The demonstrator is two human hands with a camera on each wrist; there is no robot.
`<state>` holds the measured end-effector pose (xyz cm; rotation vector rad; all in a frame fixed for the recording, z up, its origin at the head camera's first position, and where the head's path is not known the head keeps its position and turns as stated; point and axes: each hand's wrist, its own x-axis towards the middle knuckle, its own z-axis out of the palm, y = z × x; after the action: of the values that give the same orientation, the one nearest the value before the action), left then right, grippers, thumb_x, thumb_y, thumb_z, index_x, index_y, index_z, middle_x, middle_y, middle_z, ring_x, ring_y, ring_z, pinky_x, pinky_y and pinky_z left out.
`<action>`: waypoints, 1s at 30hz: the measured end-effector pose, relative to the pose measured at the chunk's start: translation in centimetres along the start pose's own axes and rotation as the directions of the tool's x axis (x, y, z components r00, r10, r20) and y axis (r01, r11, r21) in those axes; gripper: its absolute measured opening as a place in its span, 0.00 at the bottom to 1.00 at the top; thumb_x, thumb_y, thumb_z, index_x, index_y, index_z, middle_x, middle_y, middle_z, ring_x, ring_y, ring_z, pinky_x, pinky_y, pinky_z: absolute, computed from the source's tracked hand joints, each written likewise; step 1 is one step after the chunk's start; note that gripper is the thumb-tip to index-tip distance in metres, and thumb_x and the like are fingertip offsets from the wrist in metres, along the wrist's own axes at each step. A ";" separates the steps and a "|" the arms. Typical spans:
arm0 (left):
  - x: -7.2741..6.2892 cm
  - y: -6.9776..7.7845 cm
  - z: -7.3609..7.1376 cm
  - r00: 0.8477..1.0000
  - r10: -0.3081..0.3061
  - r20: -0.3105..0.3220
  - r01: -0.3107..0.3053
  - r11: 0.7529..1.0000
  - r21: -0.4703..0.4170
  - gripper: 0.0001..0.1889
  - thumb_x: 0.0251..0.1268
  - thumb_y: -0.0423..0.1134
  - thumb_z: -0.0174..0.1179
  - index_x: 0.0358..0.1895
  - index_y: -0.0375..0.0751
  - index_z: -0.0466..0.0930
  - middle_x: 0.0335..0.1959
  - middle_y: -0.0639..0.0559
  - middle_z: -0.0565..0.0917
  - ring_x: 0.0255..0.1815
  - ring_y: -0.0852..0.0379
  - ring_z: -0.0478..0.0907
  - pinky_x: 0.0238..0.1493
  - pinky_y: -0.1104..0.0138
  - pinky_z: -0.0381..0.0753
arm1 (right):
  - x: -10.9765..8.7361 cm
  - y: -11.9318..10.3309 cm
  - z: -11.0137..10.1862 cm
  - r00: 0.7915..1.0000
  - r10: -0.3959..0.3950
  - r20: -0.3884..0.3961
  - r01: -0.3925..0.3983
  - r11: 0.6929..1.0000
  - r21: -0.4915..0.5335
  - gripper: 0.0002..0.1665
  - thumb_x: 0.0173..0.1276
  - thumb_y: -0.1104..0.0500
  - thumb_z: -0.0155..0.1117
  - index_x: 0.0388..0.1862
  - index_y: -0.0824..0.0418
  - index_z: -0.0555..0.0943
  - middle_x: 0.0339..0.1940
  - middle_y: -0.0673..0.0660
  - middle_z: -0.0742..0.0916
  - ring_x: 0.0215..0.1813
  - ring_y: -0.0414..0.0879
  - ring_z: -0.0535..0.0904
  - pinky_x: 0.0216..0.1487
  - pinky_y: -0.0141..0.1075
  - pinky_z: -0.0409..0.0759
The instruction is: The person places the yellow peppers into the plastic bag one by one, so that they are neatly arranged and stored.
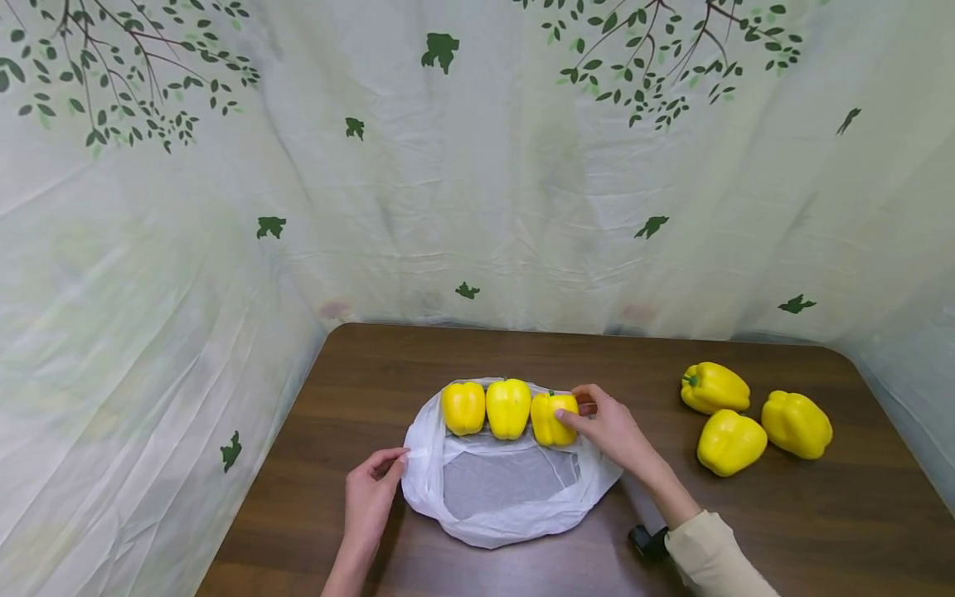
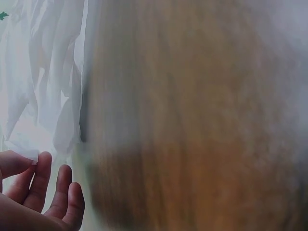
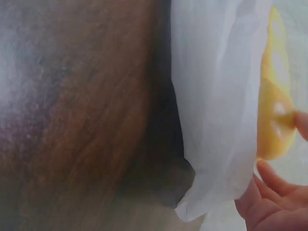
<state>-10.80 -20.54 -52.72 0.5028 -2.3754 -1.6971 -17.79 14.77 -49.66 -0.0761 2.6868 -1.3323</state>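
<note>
A white plastic bag [image 1: 492, 531] lies with its mouth spread wide on the table. Inside it, along the far side, three yellow bell peppers stand in a row: a left one [image 1: 462, 408], a middle one [image 1: 509, 410] and a right one [image 1: 550, 419]. My left hand [image 1: 369, 497] pinches the bag's left rim between thumb and forefinger, as the left wrist view also shows. With thumb and fingers on either side, my right hand [image 1: 613, 429] grips the rightmost pepper at the bag's right edge. In the right wrist view the bag's wall [image 3: 216, 106] partly hides that pepper [image 3: 274, 125].
Three more yellow bell peppers, one farther back [image 1: 715, 387], one nearer [image 1: 732, 443] and one to the right [image 1: 797, 424], lie on the brown wooden table [image 1: 843, 531]. A black device [image 1: 647, 543] sits at the right wrist. A leaf-patterned curtain [image 1: 492, 182] hangs behind the table.
</note>
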 end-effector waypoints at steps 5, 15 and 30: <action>0.0 0.0 0.0 1.000 0.017 -0.008 -0.017 1.000 0.003 0.06 0.65 0.32 0.64 0.42 0.36 0.88 0.38 0.45 0.86 0.38 0.55 0.78 0.36 0.72 0.75 | -0.2 -0.5 0.3 0.994 -0.086 -0.064 0.086 0.996 -0.007 0.24 0.65 0.49 0.70 0.54 0.58 0.76 0.53 0.59 0.83 0.51 0.54 0.81 0.50 0.47 0.81; 0.1 0.0 -0.1 1.000 -0.017 0.007 0.016 1.000 0.020 0.07 0.66 0.33 0.62 0.43 0.37 0.87 0.40 0.45 0.86 0.41 0.53 0.77 0.38 0.71 0.75 | -0.4 -0.4 0.5 0.997 -0.081 -0.020 0.081 0.996 0.023 0.27 0.65 0.52 0.70 0.60 0.58 0.74 0.57 0.58 0.81 0.56 0.55 0.79 0.53 0.47 0.80; 0.1 0.0 -0.1 1.000 0.006 0.004 -0.006 1.000 0.005 0.07 0.66 0.33 0.63 0.42 0.37 0.88 0.39 0.45 0.86 0.40 0.54 0.78 0.38 0.72 0.76 | -2.9 -0.4 -0.4 0.993 -0.103 -0.061 0.108 0.991 0.083 0.30 0.66 0.53 0.70 0.64 0.57 0.73 0.62 0.59 0.79 0.60 0.56 0.77 0.54 0.48 0.78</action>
<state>-10.84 -20.64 -52.70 0.4933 -2.3824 -1.6914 -15.04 15.16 -48.78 -0.1766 2.7019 -1.5011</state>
